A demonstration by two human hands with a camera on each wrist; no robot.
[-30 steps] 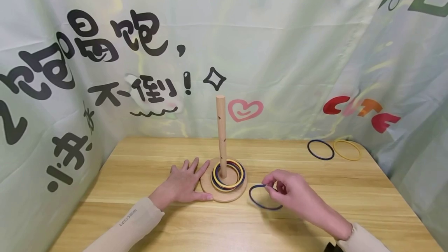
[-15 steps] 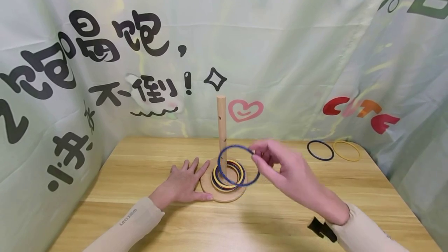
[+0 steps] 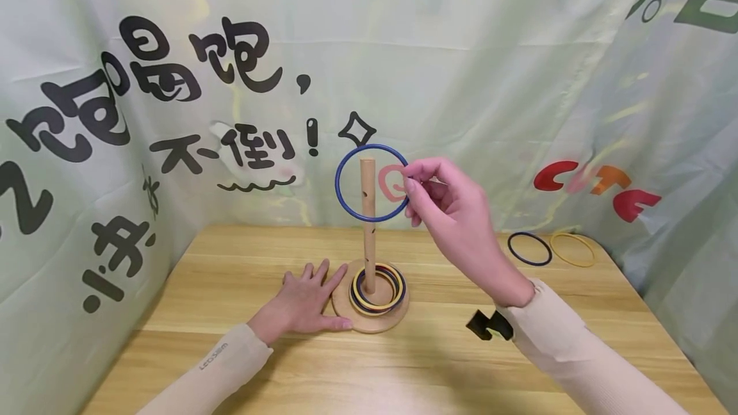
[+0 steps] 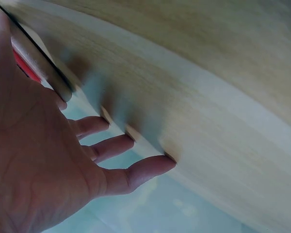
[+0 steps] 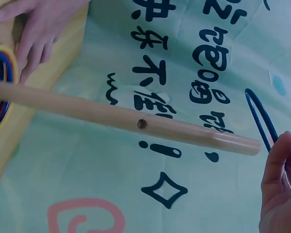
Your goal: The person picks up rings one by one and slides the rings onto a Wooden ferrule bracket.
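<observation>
A wooden peg [image 3: 369,245] stands upright on a round wooden base [image 3: 399,316]. Several yellow, blue and red rings [image 3: 375,310] lie stacked around its foot. My left hand [image 3: 308,305] lies flat with fingers spread against the base's left side, its thumb touching the rim. In the left wrist view the fingers of this hand [image 4: 43,160] reach out over the tabletop. My right hand [image 3: 455,210] pinches a blue ring [image 3: 337,183] between thumb and fingertips. The right wrist view shows that blue ring [image 5: 265,114] just past the peg's top end, apart from it and tilted.
Towards the back right of the wooden table [image 3: 277,370] lie another blue ring [image 3: 528,264] and a yellow ring [image 3: 572,264], side by side. Printed curtains [image 3: 490,95] close off the back and both sides. A black device [image 3: 490,325] hangs at the right wrist.
My right hand has lifted the blue ring from the table right of the base, up and leftward to the height of the peg's top. The left hand has stayed in place.
</observation>
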